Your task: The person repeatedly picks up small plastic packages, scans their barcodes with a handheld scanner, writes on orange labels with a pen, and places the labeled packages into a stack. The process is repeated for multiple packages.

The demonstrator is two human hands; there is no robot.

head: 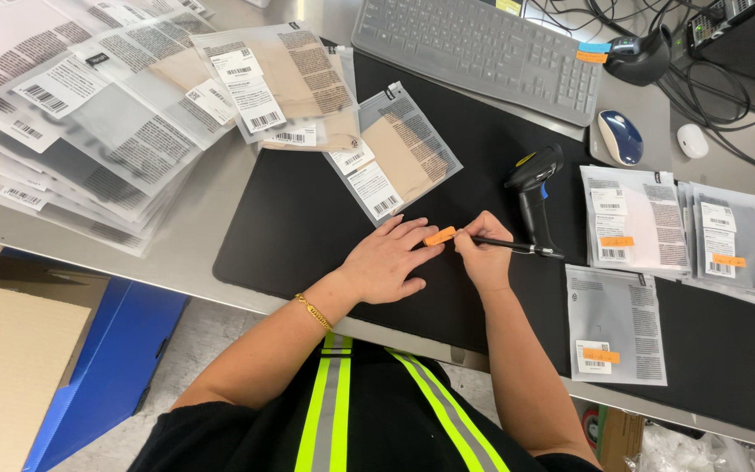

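The right hand [485,253] is closed around a black pen [509,245], its tip touching a small orange sticker [439,235]. The left hand [388,260] lies flat and open on the black mat [308,218], fingertips pinning that sticker. Just beyond the right hand stands a black barcode scanner [535,188]. Labelled clear bags [626,218] lie further right; more bags [89,114] are stacked far left on the desk [194,236].

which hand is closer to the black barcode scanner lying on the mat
Right. The right hand, holding a pen, sits just left of the barcode scanner, the pen reaching the scanner's handle. The left hand lies flat farther left, fingertips on the small orange sticker.
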